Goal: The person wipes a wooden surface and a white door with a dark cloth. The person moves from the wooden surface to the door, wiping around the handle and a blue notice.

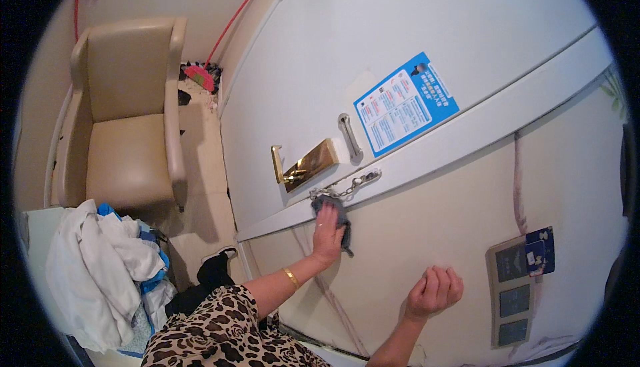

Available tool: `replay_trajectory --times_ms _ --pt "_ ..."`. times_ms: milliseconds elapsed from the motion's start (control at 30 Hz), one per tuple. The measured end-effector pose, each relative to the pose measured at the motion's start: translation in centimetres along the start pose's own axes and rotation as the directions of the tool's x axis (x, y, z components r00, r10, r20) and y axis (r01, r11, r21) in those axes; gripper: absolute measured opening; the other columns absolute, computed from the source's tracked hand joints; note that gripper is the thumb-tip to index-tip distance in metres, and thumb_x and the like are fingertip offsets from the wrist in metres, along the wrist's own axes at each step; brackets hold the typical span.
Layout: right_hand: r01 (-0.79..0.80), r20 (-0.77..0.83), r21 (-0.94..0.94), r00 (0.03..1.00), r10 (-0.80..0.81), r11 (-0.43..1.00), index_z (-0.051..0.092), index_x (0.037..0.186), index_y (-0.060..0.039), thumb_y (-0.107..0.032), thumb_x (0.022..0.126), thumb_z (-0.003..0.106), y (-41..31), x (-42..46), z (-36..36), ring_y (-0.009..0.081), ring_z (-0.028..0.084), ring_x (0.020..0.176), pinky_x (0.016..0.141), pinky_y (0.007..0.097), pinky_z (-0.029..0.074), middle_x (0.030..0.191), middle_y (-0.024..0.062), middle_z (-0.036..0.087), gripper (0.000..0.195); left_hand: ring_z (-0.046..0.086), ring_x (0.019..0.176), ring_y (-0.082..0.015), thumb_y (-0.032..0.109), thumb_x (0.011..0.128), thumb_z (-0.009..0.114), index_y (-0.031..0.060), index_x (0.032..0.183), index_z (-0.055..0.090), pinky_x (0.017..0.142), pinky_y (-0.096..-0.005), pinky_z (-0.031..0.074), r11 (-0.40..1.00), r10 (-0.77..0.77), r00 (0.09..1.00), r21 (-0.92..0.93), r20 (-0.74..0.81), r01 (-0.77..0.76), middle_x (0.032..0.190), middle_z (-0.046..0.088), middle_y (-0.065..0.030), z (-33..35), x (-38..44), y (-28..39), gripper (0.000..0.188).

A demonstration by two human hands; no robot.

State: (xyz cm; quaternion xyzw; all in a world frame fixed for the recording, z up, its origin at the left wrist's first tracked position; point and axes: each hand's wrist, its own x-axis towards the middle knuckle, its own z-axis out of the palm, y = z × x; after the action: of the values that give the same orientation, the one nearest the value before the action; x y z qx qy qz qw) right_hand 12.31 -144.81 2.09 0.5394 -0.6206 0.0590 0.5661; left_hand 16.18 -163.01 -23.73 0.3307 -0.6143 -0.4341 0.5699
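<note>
My left hand (328, 234) presses a dark grey cloth (336, 213) against the edge of the white door frame (440, 153), just below the door chain (356, 185). A gold bracelet is on that wrist. The brass door handle (276, 164) and its plate (311, 165) are beyond the cloth, on the white door (310, 82). My right hand (436, 289) is curled near the beige wall, between the cloth and the switch panel (515, 289); nothing shows in it. Whether it touches the wall I cannot tell.
A tan armchair (129, 157) stands at the left. White and blue fabrics (95, 272) are heaped at the lower left. A pink broom (201, 77) leans in the corner beside debris. A blue printed poster (406, 104) is on the door, and a dark blue card (546, 247) is at the switch panel.
</note>
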Motion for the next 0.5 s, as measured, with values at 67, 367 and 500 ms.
replay_trajectory --times_ms 67,367,500 --pt "-0.006 0.007 -0.003 1.0 0.006 1.0 0.073 0.092 -0.0113 -0.001 0.081 0.071 0.1 -0.2 0.0 0.0292 0.064 0.112 0.107 0.0526 0.043 0.103 0.0022 0.073 0.015 0.028 0.154 -0.0474 0.02 0.097 0.061 -0.0084 0.153 0.04 0.128 -0.0491 0.022 0.984 0.179 0.984 0.0 -0.007 -0.179 0.162 0.035 -0.0304 -0.4 3.3 1.2 0.066" --pt "-0.042 0.036 -0.045 0.998 0.043 0.998 0.073 0.093 -0.0157 -0.004 0.083 0.07 0.1 -0.7 -0.1 0.0265 0.064 0.116 0.11 0.0544 0.042 0.105 -0.0006 0.074 0.015 0.023 0.156 -0.0459 0.017 0.096 0.063 -0.0073 0.16 0.027 0.129 -0.0477 0.018 0.998 -0.032 0.995 0.056 0.097 0.027 0.167 0.027 -0.0299 -0.8 3.4 -1.3 0.078" --pt "-0.039 0.061 -0.042 0.997 0.041 0.998 0.073 0.094 -0.0161 -0.004 0.082 0.07 0.1 -0.8 -0.4 0.0264 0.064 0.115 0.11 0.0541 0.042 0.105 -0.0007 0.074 0.017 0.02 0.157 -0.0455 0.011 0.096 0.062 -0.0036 0.161 0.027 0.129 -0.0473 0.018 0.992 -0.123 0.988 0.05 0.094 0.118 0.168 0.025 -0.0283 -0.5 -0.4 -3.2 0.075"
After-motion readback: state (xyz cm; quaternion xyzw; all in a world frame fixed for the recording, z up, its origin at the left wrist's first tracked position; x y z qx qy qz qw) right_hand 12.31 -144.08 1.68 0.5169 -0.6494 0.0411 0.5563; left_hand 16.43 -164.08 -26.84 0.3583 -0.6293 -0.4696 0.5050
